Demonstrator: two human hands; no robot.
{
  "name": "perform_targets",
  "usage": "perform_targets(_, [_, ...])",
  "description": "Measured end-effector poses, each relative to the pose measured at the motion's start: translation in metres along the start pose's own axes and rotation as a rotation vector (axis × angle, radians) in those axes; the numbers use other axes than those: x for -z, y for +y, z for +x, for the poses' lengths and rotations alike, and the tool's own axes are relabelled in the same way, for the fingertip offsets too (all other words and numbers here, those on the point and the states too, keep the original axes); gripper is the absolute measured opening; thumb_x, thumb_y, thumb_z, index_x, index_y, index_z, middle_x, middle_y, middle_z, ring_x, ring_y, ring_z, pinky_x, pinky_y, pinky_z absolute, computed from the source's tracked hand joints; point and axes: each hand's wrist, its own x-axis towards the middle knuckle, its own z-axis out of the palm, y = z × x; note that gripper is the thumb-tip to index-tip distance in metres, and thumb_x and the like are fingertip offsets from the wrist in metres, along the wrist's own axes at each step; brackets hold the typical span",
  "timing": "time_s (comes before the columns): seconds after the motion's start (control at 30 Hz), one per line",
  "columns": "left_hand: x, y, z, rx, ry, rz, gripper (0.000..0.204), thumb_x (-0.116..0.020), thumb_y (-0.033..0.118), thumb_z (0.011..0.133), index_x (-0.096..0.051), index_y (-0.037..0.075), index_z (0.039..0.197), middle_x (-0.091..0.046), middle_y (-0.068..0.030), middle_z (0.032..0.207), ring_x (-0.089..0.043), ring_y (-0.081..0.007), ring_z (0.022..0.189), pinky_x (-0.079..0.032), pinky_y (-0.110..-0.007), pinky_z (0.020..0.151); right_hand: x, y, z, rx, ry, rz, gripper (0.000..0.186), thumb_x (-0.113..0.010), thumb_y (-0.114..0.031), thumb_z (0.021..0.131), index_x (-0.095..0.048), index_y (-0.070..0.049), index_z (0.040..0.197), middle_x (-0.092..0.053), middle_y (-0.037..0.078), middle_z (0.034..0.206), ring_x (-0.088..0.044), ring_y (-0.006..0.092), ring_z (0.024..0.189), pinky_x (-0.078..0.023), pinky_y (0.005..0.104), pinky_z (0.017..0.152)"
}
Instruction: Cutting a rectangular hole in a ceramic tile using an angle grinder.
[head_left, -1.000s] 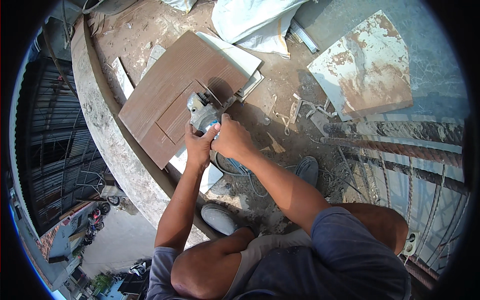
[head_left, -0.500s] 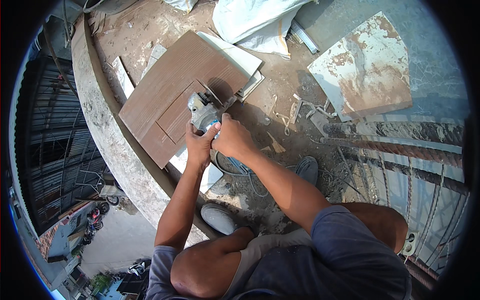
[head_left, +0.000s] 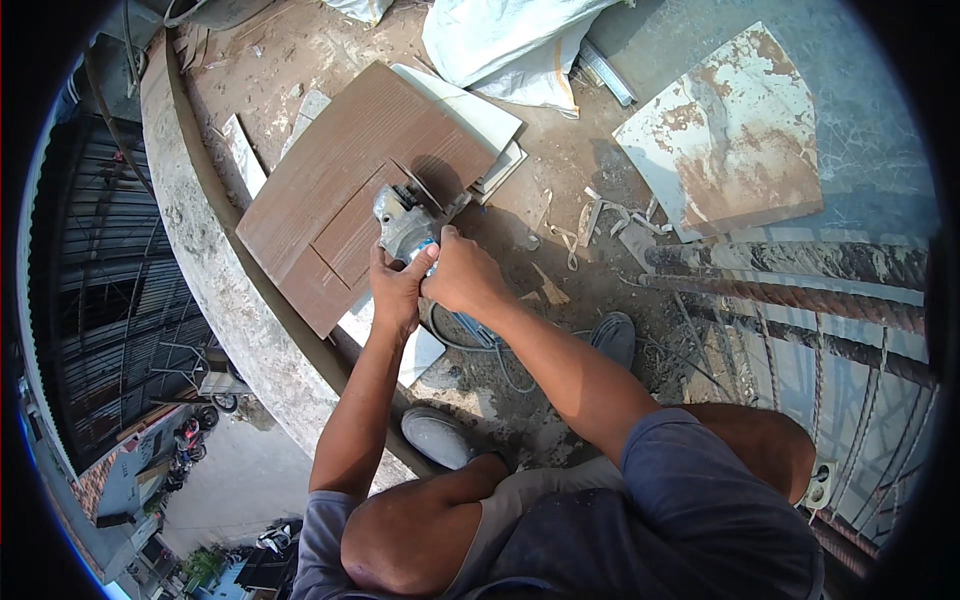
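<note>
An angle grinder (head_left: 404,226) with a grey metal head and a blue body is gripped in both my hands. My left hand (head_left: 398,285) wraps its left side, thumb along the body. My right hand (head_left: 462,270) closes round it from the right. The thin cutting disc (head_left: 423,186) stands on edge over a brown tile (head_left: 350,160) with a ribbed, wood-like surface. Straight lines mark out a rectangle in the tile near the disc. Whether the disc touches the tile I cannot tell. White tiles (head_left: 462,105) lie beneath the brown one.
A curved concrete ledge (head_left: 215,255) runs along the left, with a drop to a yard beyond. A dusty tile (head_left: 740,140) lies at the right, above ribbed steel bars (head_left: 790,295). White sacks (head_left: 510,45) lie at the back. Cable (head_left: 500,350) loops between my shoes (head_left: 437,437).
Almost nothing differs. The whole view has shifted very slightly, while both hands keep hold of the grinder at the same spot over the brown tile.
</note>
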Motion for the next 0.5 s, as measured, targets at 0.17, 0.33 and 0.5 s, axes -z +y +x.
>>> perform_targets(0.17, [-0.001, 0.000, -0.002, -0.030, 0.001, 0.049, 0.064, -0.079, 0.010, 0.080, -0.039, -0.002, 0.129, -0.062, -0.0171, 0.108, -0.063, -0.0232, 0.094, -0.055, -0.035, 0.076, 0.004, -0.002, -0.002, 0.001, -0.018, 0.006, 0.048, -0.069, -0.017, 0.073, -0.049, 0.005, 0.110, -0.063, 0.027, 0.104, -0.063, 0.0417, 0.102, -0.052, 0.0478, 0.086])
perform_targets(0.33, [0.040, 0.026, 0.007, -0.003, -0.064, 0.260, 0.066, -0.068, 0.042, 0.089, -0.048, -0.004, 0.131, -0.064, -0.0104, 0.088, -0.063, -0.0170, 0.079, -0.051, -0.026, 0.070, 0.019, -0.001, -0.011, -0.001, -0.028, 0.020, 0.060, -0.074, -0.023, 0.069, -0.048, 0.008, 0.114, -0.063, 0.028, 0.106, -0.063, 0.0420, 0.101, -0.052, 0.0455, 0.087])
perform_targets(0.5, [0.196, 0.097, 0.086, -0.445, 0.825, 1.137, 0.061, -0.075, 0.039, 0.083, -0.056, -0.008, 0.117, -0.064, -0.0181, 0.096, -0.063, -0.0240, 0.091, -0.049, -0.035, 0.081, 0.020, -0.013, -0.010, 0.095, 0.120, 0.203, 0.060, -0.076, -0.021, 0.061, -0.053, 0.006, 0.109, -0.065, 0.025, 0.099, -0.065, 0.0376, 0.091, -0.051, 0.0420, 0.081])
